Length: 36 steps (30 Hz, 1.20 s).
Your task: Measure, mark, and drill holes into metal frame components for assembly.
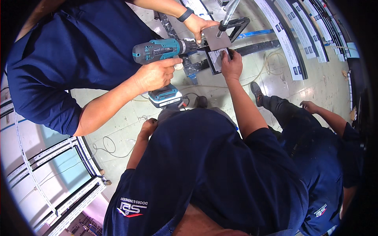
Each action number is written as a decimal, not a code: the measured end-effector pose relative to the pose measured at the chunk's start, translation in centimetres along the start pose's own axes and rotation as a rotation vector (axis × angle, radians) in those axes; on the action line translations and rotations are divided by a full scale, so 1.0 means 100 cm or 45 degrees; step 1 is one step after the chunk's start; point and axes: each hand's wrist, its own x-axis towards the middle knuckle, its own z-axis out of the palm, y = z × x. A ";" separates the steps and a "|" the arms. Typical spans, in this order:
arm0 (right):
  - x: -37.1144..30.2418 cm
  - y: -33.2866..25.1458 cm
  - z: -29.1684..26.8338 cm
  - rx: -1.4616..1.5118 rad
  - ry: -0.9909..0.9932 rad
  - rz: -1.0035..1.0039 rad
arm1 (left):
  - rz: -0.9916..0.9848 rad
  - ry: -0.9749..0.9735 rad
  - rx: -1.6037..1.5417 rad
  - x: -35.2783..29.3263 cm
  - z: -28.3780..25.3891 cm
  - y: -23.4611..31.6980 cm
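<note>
My right hand (231, 65) grips the end of a dark profile (215, 61) with a pale label on its face, the thumb on top and the fingers round its side. A grey metal plate (217, 38) sits at the profile's far end, under the screw of a clamp (227, 23). My left hand (149, 126) is low beside my leg, its fingers loosely curled and partly hidden, with nothing visible in it. From the left a co-worker points a teal and black cordless drill (161, 51) at the profile's left side. That person's other hand (199, 25) steadies the plate.
Long labelled profiles (281, 35) lie in rows at the upper right. Another person (311, 153) in a navy shirt is close on my right. A thin hose (252, 82) runs across the tiled floor (118, 114). White frames (51, 157) stand at the lower left.
</note>
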 end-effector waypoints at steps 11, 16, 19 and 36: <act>0.001 0.001 0.001 -0.045 -0.006 -0.004 | 0.023 0.019 0.000 -0.004 -0.002 0.008; 0.002 0.003 0.002 -0.003 -0.004 -0.001 | 0.048 0.023 -0.005 -0.003 0.000 0.008; 0.002 0.003 0.002 -0.009 0.002 -0.016 | 0.021 0.045 -0.002 -0.002 0.002 0.008; 0.008 0.015 0.008 -0.044 -0.025 0.025 | 0.147 0.010 0.113 0.006 0.004 0.020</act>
